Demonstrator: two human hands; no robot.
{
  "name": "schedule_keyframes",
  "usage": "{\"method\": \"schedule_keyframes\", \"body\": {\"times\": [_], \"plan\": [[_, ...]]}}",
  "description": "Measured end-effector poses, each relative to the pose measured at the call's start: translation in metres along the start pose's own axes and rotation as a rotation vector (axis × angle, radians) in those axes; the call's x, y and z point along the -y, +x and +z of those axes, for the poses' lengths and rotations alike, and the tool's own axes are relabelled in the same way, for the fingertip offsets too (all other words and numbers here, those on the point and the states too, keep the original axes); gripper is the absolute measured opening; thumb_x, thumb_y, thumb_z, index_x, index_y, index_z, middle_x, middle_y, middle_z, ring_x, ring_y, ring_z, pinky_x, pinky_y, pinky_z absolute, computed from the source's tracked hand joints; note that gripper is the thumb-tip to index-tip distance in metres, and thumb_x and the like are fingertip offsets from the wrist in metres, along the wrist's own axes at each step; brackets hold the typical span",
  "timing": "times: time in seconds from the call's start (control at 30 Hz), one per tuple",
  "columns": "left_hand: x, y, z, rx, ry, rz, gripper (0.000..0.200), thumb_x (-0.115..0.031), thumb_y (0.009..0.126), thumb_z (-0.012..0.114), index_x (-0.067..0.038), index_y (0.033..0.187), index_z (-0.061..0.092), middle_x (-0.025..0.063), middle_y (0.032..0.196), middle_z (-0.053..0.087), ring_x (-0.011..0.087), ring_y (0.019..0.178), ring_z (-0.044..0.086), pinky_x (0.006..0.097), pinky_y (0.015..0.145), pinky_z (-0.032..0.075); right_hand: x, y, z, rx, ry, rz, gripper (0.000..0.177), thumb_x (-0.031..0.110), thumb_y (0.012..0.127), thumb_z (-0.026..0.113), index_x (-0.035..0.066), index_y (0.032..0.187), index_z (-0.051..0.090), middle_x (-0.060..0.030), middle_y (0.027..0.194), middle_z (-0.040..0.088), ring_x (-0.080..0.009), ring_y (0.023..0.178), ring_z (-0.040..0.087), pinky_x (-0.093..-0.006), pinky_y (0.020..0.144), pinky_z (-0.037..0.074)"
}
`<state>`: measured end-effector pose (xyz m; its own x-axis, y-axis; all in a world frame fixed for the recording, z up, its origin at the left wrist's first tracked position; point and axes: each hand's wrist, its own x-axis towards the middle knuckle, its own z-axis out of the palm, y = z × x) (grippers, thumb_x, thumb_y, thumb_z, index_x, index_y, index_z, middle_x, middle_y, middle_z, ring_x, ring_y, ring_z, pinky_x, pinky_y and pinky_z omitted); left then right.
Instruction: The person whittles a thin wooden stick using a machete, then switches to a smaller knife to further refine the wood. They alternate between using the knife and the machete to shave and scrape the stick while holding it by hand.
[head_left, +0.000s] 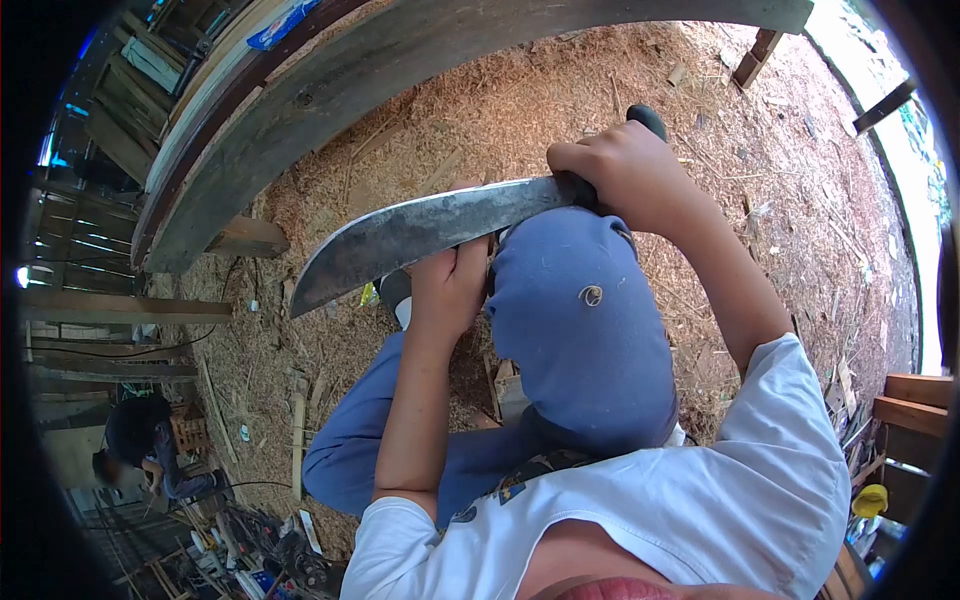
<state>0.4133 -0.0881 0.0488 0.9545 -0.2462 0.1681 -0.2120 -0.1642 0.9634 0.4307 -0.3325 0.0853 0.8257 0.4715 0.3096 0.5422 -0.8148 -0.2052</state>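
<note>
My right hand grips the black handle of a large curved machete, its dark blade running left and down across the view. Behind the blade my left hand is closed on a small piece that I cannot make out, hidden by the blade and fingers. Both hands work just over my raised right knee in blue trousers. I am seated above a floor of wood shavings.
Wood shavings and offcuts cover the ground. Long curved planks lie across the top left. Another person crouches at the lower left among tools. Wooden boards and a yellow object stand at the right.
</note>
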Motion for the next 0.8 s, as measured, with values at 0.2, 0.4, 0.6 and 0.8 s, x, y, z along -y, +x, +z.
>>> {"method": "schedule_keyframes", "body": {"times": [0.2,0.4,0.6,0.8], "plan": [[0.002,-0.002,-0.003,0.002,0.115,-0.108,0.032,-0.024,0.103,0.056,0.002,0.117,0.067,0.0162,0.108,0.073,0.0257,0.103,0.068,0.0384,0.091,0.050,0.000,0.000,0.001,-0.026,-0.001,-0.001,0.014,0.006,0.074,0.067,0.009,0.086,0.060,-0.0100,0.069,0.066,-0.0316,0.070,0.068,-0.0432,0.067,0.050],[-0.003,-0.002,-0.001,-0.019,0.242,-0.077,0.035,-0.029,0.103,0.056,0.000,0.116,0.069,0.0193,0.108,0.072,0.0329,0.104,0.069,0.0404,0.089,0.051,0.002,0.001,0.000,0.015,-0.017,0.009,0.013,0.006,0.075,0.068,0.009,0.087,0.061,-0.0095,0.072,0.067,-0.0304,0.072,0.069,-0.0429,0.068,0.050],[0.008,-0.010,-0.005,-0.036,0.359,0.049,0.032,-0.030,0.101,0.059,-0.001,0.110,0.072,0.0189,0.103,0.073,0.0354,0.098,0.070,0.0420,0.085,0.052,0.004,0.002,-0.005,0.040,-0.035,0.027,0.012,0.007,0.077,0.068,0.009,0.086,0.062,-0.0093,0.072,0.068,-0.0297,0.074,0.070,-0.0426,0.070,0.051],[0.007,-0.021,-0.005,-0.039,0.378,0.006,0.025,-0.024,0.099,0.061,-0.001,0.101,0.072,0.0182,0.094,0.072,0.0390,0.085,0.069,0.0441,0.075,0.052,0.001,0.002,-0.014,0.048,-0.089,-0.002,0.010,0.011,0.079,0.072,0.008,0.087,0.068,-0.0113,0.073,0.070,-0.0297,0.075,0.072,-0.0413,0.071,0.054]]}}
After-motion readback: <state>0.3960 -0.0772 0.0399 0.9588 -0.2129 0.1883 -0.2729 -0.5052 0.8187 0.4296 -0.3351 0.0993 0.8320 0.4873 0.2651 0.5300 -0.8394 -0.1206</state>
